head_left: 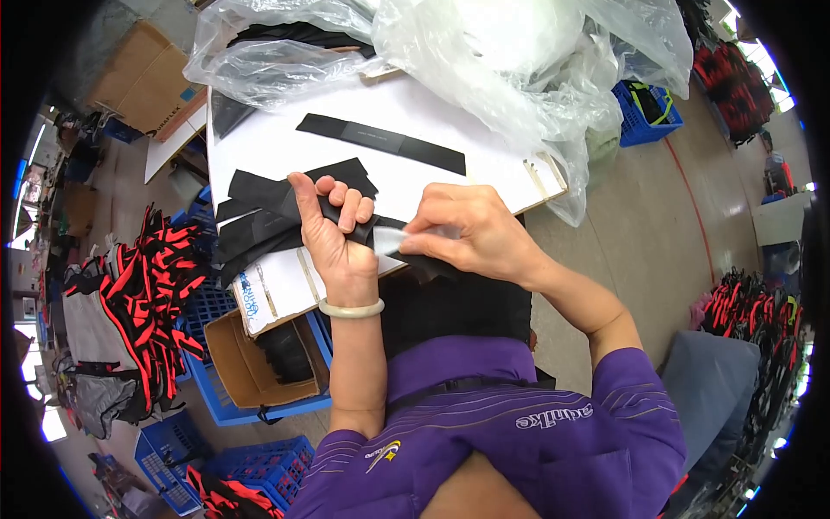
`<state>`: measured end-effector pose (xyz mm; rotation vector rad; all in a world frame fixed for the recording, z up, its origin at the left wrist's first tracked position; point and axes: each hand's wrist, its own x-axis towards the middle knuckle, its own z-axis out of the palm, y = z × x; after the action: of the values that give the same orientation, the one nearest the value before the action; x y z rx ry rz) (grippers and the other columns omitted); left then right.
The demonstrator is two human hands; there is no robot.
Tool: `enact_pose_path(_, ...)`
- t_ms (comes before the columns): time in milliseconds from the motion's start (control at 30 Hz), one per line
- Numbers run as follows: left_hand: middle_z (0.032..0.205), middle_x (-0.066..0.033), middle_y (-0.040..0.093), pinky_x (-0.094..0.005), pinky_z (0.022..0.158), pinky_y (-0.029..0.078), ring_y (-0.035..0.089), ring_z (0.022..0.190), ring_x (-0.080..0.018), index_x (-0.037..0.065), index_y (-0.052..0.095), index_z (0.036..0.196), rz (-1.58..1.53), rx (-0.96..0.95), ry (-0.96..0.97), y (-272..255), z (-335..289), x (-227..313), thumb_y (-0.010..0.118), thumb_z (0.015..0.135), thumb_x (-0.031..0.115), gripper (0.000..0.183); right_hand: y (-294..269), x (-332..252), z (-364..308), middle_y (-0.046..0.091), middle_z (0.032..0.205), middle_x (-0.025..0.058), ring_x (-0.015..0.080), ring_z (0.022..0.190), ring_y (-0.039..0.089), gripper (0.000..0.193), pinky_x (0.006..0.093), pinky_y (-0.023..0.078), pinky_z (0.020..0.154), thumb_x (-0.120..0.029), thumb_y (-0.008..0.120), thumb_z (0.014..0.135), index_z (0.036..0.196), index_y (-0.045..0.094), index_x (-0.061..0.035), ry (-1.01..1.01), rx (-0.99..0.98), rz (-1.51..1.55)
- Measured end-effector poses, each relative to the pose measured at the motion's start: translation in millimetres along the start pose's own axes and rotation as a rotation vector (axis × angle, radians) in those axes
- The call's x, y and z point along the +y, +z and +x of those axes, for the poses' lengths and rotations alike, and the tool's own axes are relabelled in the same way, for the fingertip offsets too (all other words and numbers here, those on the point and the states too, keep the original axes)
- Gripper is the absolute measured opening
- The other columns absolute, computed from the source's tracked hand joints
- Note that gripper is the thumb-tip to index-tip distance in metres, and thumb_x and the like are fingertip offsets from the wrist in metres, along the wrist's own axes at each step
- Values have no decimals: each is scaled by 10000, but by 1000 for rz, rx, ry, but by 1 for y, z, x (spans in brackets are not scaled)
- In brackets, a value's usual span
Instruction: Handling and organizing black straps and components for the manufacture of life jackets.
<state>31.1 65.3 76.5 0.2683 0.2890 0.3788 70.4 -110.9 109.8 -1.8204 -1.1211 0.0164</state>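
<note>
Over the table's (268, 143) near edge, the strip (364, 233) runs roughly left to right, left hand (335, 232) fisted round it, right hand (475, 229) just beside, pinching pale film (389, 240).

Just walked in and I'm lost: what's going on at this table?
A person in a purple shirt is at a white table. The left hand grips a black strip; the right hand pinches a pale piece next to it. Piled strips lie beside the left hand, and a single strip lies apart farther up.
</note>
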Motion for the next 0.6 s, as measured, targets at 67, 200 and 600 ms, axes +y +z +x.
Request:
enact_pose_path(67,615,13,441,-224,444,354,361,440,-72,79,572,756,2,-45,22,0,-3,-5,696,836,437,387,5,2,1,597,690,77,214,602,592,125,320,450,531,-98,763,734,738,670,-15,-17,41,-70)
enact_pose_path(200,633,3,455,-236,452,367,377,451,-79,77,576,765,28,-12,85,3,-9,-8,700,834,433,383,10,3,1,587,648,72,214,540,585,137,324,437,472,-103,758,725,707,656,-13,-62,96,-198)
enact_pose_path(600,696,-3,464,-253,495,397,402,482,-94,83,573,793,76,-94,147,3,-11,-9,670,856,443,378,10,-3,1,597,737,100,222,610,597,197,319,459,509,-113,758,726,804,626,10,-126,91,-60)
